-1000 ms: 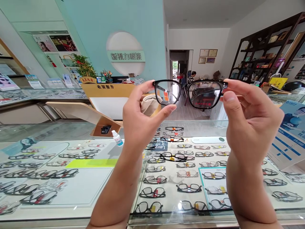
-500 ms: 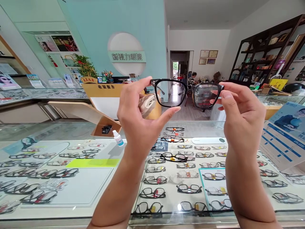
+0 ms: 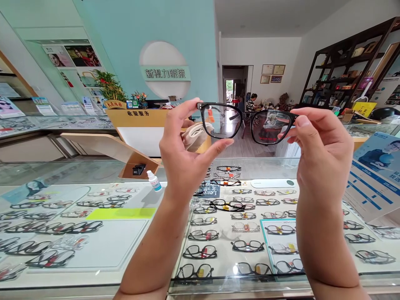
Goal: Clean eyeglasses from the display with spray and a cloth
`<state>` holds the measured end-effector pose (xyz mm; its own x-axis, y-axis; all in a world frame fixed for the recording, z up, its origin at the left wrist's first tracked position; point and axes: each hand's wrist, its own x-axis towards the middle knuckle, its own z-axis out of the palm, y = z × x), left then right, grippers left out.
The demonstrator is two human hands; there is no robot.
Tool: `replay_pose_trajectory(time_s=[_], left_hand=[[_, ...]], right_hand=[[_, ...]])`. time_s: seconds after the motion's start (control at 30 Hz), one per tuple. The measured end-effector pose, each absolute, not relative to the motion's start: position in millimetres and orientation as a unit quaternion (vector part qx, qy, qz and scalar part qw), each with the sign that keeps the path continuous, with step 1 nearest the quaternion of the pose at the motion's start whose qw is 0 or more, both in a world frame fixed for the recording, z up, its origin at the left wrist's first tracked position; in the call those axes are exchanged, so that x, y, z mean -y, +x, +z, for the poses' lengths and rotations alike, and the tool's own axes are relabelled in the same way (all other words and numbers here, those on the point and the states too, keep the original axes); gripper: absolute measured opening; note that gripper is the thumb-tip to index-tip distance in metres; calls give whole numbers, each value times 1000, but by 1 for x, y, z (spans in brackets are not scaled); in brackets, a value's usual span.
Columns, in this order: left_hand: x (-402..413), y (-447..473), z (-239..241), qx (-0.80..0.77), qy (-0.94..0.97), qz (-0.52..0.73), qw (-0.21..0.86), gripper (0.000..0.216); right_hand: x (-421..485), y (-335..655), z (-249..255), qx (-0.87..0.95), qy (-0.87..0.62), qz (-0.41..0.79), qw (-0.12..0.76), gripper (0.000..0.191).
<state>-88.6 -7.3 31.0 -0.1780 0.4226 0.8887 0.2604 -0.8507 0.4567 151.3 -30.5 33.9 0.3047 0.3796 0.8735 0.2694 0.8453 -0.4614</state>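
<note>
A pair of black-framed eyeglasses point(image 3: 222, 105) is held up above the glass counter, lenses facing me and slightly tilted. My left hand point(image 3: 179, 154) grips the left end of the frame near the hinge, its thumb stretched out below the left lens. A folded beige cleaning cloth point(image 3: 194, 136) is also tucked in the left hand, behind the thumb. At the other end, my right hand point(image 3: 326, 146) pinches the right hinge between thumb and fingers. Red marks show in the right lens.
Under the glass counter lie several rows of eyeglasses point(image 3: 203, 252). A small white spray bottle point(image 3: 154, 181) stands left of my left arm, near a slanted wooden stand point(image 3: 140, 160). On the right leans a blue-and-white leaflet point(image 3: 375, 175). A person point(image 3: 251, 102) is in the far background.
Both hands have shifted a little to the right with the eyeglasses. The frame has turned slightly, its right end lower, and more of the cloth shows.
</note>
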Motion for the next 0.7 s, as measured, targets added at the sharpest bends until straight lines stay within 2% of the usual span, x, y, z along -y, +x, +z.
replay_pose_trajectory(time_s=[0.17,0.33,0.53,0.7], left_hand=[[5,-89,31,-245,651,713,83,83],[2,-87,30,-231,660,709,95,89],[1,-85,31,-236,650,717,82,76],[1,-86,32,-241,651,711,116,80]], right_hand=[[28,156,32,593,-285,54,751,20],[23,159,30,620,-277,40,733,25],[20,158,30,610,-275,41,742,26],[20,159,30,616,-278,37,736,26]])
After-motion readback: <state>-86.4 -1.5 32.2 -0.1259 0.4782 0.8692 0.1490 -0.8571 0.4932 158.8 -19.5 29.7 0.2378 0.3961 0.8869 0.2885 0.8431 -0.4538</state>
